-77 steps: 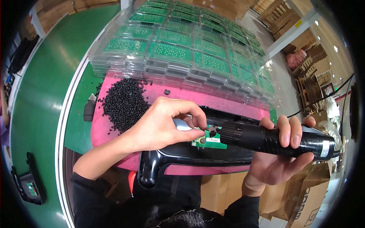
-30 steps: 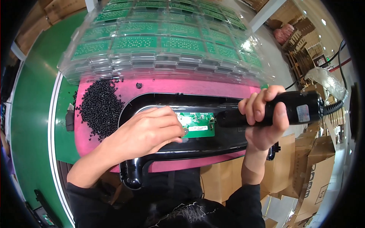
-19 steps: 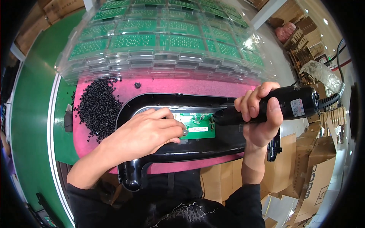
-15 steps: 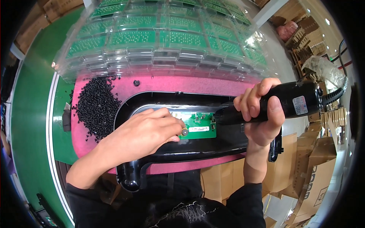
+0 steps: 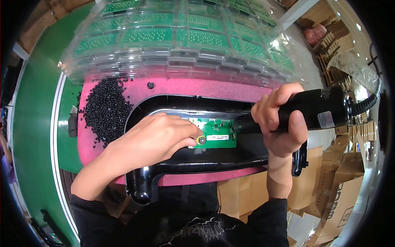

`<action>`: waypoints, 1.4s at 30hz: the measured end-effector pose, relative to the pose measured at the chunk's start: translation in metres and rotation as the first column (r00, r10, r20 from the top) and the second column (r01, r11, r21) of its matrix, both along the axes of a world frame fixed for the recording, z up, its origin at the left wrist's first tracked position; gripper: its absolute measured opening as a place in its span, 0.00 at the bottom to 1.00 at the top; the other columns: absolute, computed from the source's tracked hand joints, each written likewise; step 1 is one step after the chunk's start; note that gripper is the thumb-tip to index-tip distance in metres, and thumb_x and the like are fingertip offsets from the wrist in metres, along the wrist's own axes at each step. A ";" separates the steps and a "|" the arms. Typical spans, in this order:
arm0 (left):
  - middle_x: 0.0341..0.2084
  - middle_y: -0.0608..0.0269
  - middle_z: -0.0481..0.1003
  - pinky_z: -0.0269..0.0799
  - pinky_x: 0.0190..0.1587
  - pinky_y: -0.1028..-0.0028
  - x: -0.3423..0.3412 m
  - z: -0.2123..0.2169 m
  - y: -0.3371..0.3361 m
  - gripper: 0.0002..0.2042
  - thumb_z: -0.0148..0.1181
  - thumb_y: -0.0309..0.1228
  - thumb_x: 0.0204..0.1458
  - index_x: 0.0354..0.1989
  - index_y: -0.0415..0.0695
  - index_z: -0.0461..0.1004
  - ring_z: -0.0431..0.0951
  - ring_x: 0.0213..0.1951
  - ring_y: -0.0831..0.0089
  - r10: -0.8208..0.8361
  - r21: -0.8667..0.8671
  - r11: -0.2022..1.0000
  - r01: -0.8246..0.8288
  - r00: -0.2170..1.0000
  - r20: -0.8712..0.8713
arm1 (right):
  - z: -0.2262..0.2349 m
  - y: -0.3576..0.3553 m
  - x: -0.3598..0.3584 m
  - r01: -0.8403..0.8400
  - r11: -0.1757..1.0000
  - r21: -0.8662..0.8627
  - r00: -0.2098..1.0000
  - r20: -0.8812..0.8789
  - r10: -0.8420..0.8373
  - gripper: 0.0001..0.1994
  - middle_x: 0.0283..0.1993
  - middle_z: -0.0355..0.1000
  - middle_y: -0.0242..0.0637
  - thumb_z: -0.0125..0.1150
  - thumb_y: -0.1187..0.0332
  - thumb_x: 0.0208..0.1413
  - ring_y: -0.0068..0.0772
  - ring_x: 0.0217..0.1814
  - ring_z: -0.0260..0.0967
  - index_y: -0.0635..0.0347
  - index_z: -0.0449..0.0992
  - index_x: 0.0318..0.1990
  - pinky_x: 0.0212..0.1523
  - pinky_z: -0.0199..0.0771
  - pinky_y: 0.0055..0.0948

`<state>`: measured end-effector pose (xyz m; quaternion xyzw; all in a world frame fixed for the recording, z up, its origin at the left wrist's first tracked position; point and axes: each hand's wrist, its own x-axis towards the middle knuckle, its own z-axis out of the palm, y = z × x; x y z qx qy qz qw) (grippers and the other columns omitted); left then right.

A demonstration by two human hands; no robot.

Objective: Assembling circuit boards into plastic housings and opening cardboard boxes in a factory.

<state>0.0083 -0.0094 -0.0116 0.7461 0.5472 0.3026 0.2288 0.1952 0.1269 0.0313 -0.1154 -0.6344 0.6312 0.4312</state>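
A green circuit board (image 5: 220,143) with a white label and a round dark part lies inside a glossy black plastic housing (image 5: 214,161). My left hand (image 5: 154,138) reaches over the housing from the left, fingers bent and closed at the board's left end, covering part of it. What the fingertips pinch there is partly hidden. In my right hand (image 5: 284,119) is a black electric screwdriver (image 5: 310,108), held nearly level with the fingers wrapped round its body. Its ridged front end (image 5: 242,124) points left, over the board's right end; the tip cannot be made out.
The housing rests on a pink mat (image 5: 214,88). A heap of small black parts (image 5: 106,109) sits at its left, with a single black piece (image 5: 150,85) apart from it. Stacked clear trays (image 5: 181,53) of green boards stand behind. Cardboard boxes (image 5: 306,177) are at the right.
My left fingers have drawn back slightly leftward, leaving more of the board around the round part visible. The right hand and screwdriver have hardly moved.
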 end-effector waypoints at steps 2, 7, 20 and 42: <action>0.32 0.62 0.78 0.71 0.38 0.65 0.001 -0.001 0.000 0.09 0.59 0.32 0.50 0.36 0.42 0.75 0.77 0.34 0.62 -0.007 0.030 1.000 0.006 0.999 0.052 | 0.003 -0.005 0.004 -0.047 0.998 0.033 0.999 -0.005 0.048 0.17 0.17 0.56 0.26 0.55 0.54 0.50 0.20 0.15 0.52 0.57 0.61 0.37 0.22 0.55 0.24; 0.30 0.65 0.78 0.71 0.33 0.71 0.000 0.002 -0.002 0.10 0.64 0.34 0.44 0.32 0.43 0.76 0.74 0.27 0.68 -0.018 0.222 0.974 0.034 0.997 -0.072 | 0.018 -0.028 0.007 -0.192 0.981 -0.026 0.937 -0.303 0.176 0.15 0.20 0.61 0.24 0.51 0.53 0.56 0.18 0.15 0.55 0.54 0.61 0.37 0.24 0.58 0.26; 0.25 0.60 0.76 0.73 0.27 0.72 -0.003 0.005 -0.007 0.09 0.67 0.25 0.39 0.29 0.36 0.75 0.76 0.26 0.66 0.072 0.498 0.853 -0.156 0.980 0.183 | 0.050 -0.034 -0.011 -0.285 0.957 0.051 0.837 -0.474 0.275 0.18 0.21 0.65 0.26 0.56 0.51 0.55 0.21 0.16 0.61 0.52 0.60 0.40 0.24 0.63 0.27; 0.24 0.59 0.77 0.73 0.27 0.71 -0.001 0.006 -0.005 0.07 0.66 0.22 0.39 0.28 0.36 0.76 0.76 0.26 0.65 0.065 0.352 0.929 -0.114 0.987 0.148 | 0.025 -0.037 -0.012 -0.232 0.971 0.048 0.812 -0.541 0.221 0.14 0.16 0.62 0.25 0.55 0.57 0.52 0.17 0.12 0.59 0.54 0.60 0.34 0.21 0.62 0.20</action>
